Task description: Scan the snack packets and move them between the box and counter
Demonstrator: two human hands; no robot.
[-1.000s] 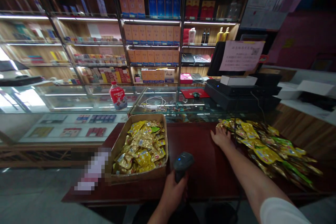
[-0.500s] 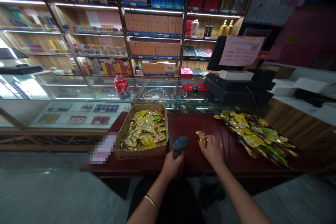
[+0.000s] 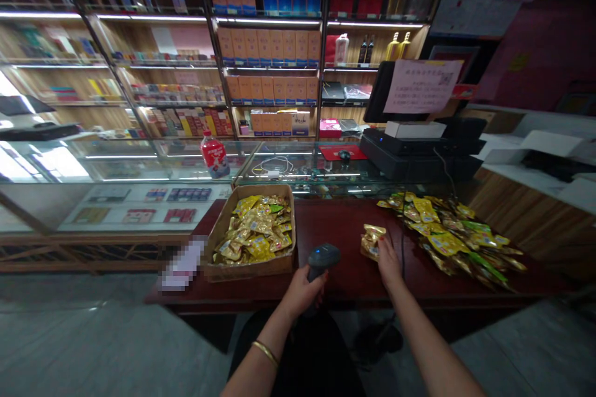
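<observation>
My left hand (image 3: 305,293) is wrapped round the handle of a dark grey barcode scanner (image 3: 325,255), whose head shows a small blue light. My right hand (image 3: 390,265) grips a small gold snack packet (image 3: 371,240) by its right side, just above the dark red table. The packet is to the right of the scanner head, apart from it. Left of the scanner, a cardboard box (image 3: 212,271) holds many gold and yellow packets. To the right of my right hand lies a loose pile of similar packets (image 3: 447,242), some with green parts.
A glass counter (image 3: 298,167) stands behind the table (image 3: 335,223), bearing a red-labelled bottle (image 3: 215,154), a white cable and a computer mouse (image 3: 344,155). At right is a monitor (image 3: 379,93) on a black base. A black cord (image 3: 403,248) runs over the table. Stocked shelves line the back.
My right hand has moved slightly right, and the packet in it has turned so that more of its face shows. The scanner has shifted slightly right in view, still in my left hand.
</observation>
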